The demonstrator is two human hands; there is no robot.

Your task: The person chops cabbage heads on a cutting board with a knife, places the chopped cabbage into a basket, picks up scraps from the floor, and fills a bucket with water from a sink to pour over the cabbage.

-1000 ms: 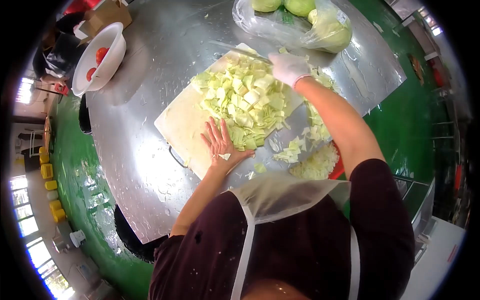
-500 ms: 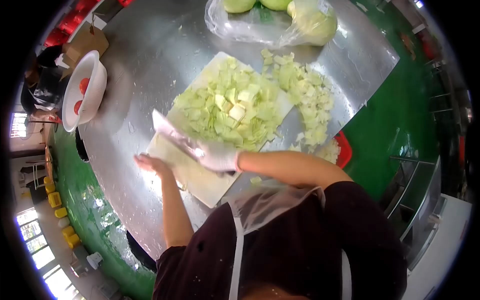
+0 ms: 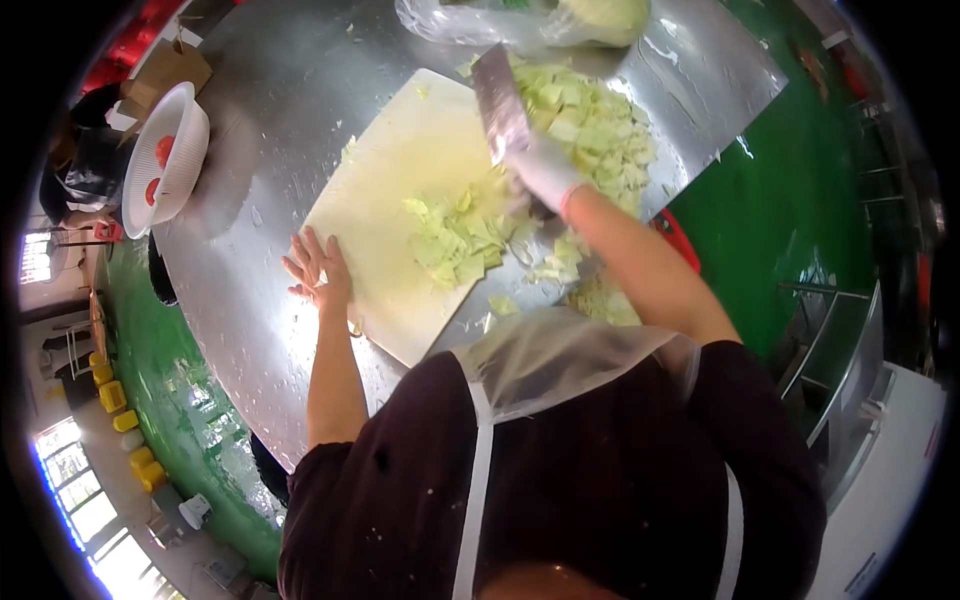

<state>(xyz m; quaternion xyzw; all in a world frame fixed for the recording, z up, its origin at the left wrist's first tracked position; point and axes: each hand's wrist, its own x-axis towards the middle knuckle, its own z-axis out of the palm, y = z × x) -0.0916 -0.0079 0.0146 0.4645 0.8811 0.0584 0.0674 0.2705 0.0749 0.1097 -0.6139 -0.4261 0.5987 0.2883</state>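
My right hand (image 3: 545, 175), in a white glove, grips a cleaver (image 3: 500, 100) by its handle at the right side of the white cutting board (image 3: 370, 210). Right beside the blade and glove lies a heap of chopped cabbage (image 3: 590, 125) on the metal table. A smaller clump of cut cabbage (image 3: 455, 240) stays on the lower right part of the board. Bare, with fingers spread, my left hand (image 3: 320, 270) is at the board's left edge and holds nothing.
At the far side sits a clear plastic bag (image 3: 500, 25) with whole cabbages. A white basket (image 3: 195, 150) with red items stands at the table's left edge, near a cardboard box (image 3: 165, 80) and another person. Part of a red container (image 3: 678, 240) shows below the right edge.
The cleaver has swept from the board's left side to its right. Most of the cabbage has shifted off the board onto the table at right. My left hand now spreads at the board's edge.
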